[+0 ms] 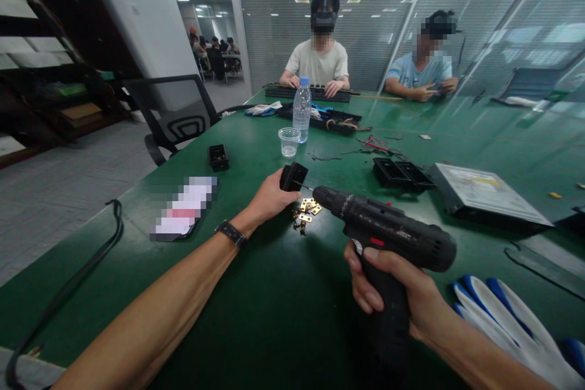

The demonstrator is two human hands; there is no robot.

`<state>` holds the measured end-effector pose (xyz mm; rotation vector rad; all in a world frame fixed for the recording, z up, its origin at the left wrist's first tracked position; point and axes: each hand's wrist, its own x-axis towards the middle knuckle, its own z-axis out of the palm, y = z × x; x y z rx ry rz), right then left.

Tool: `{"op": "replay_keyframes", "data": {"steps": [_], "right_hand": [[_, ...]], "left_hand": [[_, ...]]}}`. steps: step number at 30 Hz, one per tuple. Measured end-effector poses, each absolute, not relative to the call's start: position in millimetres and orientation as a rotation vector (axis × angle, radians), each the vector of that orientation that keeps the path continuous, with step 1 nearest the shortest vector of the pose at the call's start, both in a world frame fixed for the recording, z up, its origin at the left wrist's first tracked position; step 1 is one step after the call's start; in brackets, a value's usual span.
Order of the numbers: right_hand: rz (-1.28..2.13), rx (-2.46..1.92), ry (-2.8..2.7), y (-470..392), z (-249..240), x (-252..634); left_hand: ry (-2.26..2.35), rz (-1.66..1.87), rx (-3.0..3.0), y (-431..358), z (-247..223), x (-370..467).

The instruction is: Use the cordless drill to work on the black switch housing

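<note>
A small black plastic part (294,177) is held up over the green table (256,292) by my left hand (272,196), its fingers closed round the left side. My right hand (393,280) grips the handle of a black power drill (388,225), which points left. The drill's thin bit reaches the face of the black part; whether it sits in a screw is too small to tell. Just below the part lie several brass-coloured plates (307,210) and some small dark screws (301,228).
Beyond my hands stand a clear cup (289,142) and a water bottle (301,111). A phone (185,207) and small black box (218,157) lie left; black trays (402,174), a metal case (491,195) and gloves (512,323) right. Two people sit across.
</note>
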<state>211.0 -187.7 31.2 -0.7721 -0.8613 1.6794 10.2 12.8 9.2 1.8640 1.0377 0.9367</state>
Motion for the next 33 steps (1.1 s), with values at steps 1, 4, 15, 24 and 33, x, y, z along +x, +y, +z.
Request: {"op": "replay_keyframes", "data": {"steps": [1,4,15,24,33], "right_hand": [[1.676,-0.773,-0.857,-187.7,31.4,210.6],[1.676,-0.784,-0.835,-187.4,31.6,209.4],[1.682,-0.798,-0.833,-187.6,29.8,209.4],[1.68,-0.775,-0.841,-187.4,30.4,209.8],[1.642,-0.802,-0.81,-187.4,32.3,208.7]], "left_hand": [[1.039,0.936,1.859,12.6,9.4,10.2],[1.047,0.935,1.856,12.3,9.4,10.0],[1.049,0.939,1.858,11.6,10.8,10.1],[1.064,0.945,1.882,12.5,9.5,10.3],[1.045,0.936,1.863,12.1,10.7,11.0]]}}
